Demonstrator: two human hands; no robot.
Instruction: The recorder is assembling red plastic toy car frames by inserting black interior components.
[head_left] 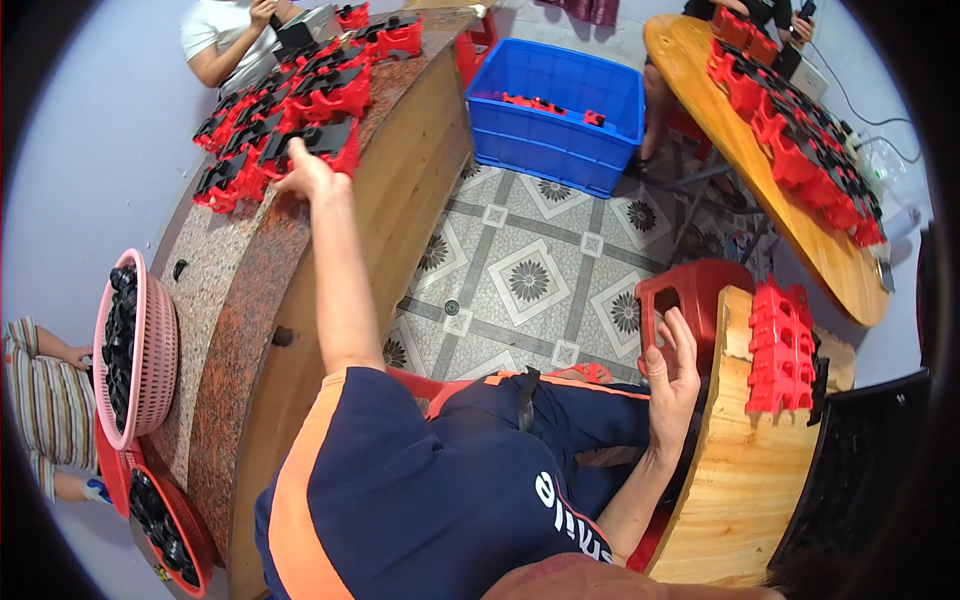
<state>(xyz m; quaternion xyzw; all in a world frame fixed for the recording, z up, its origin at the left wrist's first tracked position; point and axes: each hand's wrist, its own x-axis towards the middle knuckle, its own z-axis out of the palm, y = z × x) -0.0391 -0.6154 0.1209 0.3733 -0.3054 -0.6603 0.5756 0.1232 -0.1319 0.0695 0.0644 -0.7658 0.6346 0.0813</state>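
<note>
Currently, left hand (315, 178) grasps 1 black-topped frame (330, 137); right hand (673, 382) is unclenched, empty; 1 blue bin (545, 148) ahead.

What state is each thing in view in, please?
Left hand: touching a red-and-black part
Right hand: open, apparently empty
Blue crate: open-topped, few red pieces inside
Pink basket: open, holding black pieces
Red basket: open, holding likewise
Red frames: grouped on wooden board

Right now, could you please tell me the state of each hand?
Left hand: touching the red-and-black plastic part on the speckled stone counter; whether it grips cannot be told.
Right hand: open, holding nothing visible.
</note>
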